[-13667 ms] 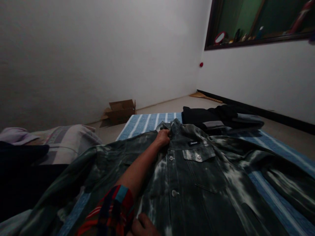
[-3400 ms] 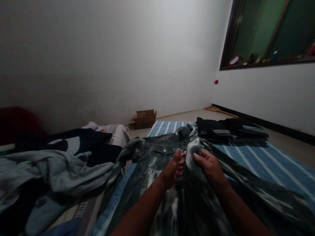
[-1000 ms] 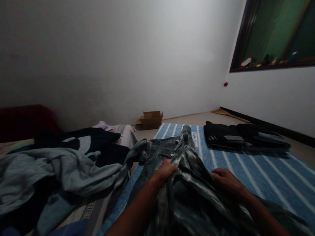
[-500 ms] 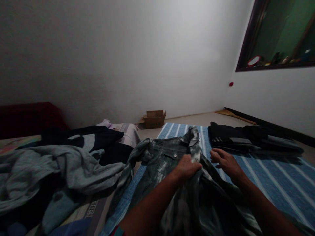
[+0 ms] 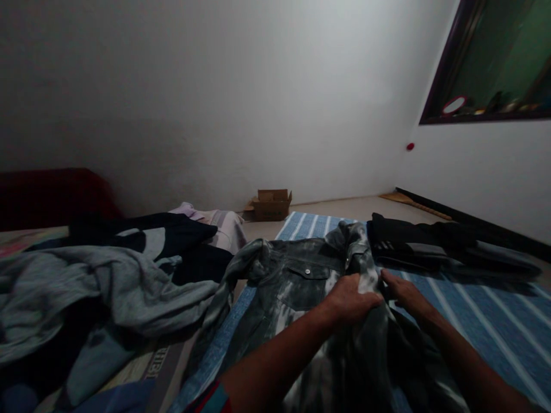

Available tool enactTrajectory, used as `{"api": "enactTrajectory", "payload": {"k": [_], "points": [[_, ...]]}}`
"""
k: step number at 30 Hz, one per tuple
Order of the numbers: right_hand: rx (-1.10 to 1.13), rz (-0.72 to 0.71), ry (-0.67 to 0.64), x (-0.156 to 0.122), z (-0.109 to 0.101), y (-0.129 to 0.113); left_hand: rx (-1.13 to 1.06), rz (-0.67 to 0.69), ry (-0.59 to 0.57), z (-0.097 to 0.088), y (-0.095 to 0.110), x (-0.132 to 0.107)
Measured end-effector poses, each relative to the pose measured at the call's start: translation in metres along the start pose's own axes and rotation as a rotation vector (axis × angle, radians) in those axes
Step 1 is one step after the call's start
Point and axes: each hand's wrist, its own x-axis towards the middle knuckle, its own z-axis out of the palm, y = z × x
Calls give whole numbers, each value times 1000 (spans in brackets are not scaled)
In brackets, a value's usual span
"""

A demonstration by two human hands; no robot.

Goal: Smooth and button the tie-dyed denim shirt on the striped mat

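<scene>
A dark tie-dyed denim jacket (image 5: 297,281) lies folded lengthwise on a blue striped mat (image 5: 473,310); its button pocket faces up. My left hand (image 5: 350,301) is closed on a bunch of the jacket's fabric near the middle fold. My right hand (image 5: 402,291) rests just to the right of it, fingers pressed onto the jacket's edge, partly hidden behind the cloth. One sleeve (image 5: 232,281) trails off to the left.
A folded stack of dark clothes (image 5: 430,244) sits on the mat behind the jacket. A loose heap of grey and dark garments (image 5: 107,287) lies to the left. A cardboard box (image 5: 271,204) stands by the far wall.
Both hands have shifted right with the jacket's fold. My right hand, lifted with spread fingers half a second ago, has come down onto the fabric beside my left hand.
</scene>
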Motion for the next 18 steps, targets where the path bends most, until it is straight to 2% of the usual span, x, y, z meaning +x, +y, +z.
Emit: {"api": "enactTrajectory", "payload": {"k": [4, 9, 12, 15, 18], "points": [[-139, -50, -124, -9, 5, 30, 27, -45, 18, -5, -5, -1], [-385, -52, -87, -15, 11, 44, -25, -31, 15, -6, -4, -2], [-443, -37, -116, -16, 9, 47, -46, -32, 31, -8, 0, -6], [-396, -17, -116, -17, -5, 45, -54, -50, 40, -10, 3, -9], [-391, -5, -18, -19, -37, 38, -47, -67, 29, -9, 3, -8]]}}
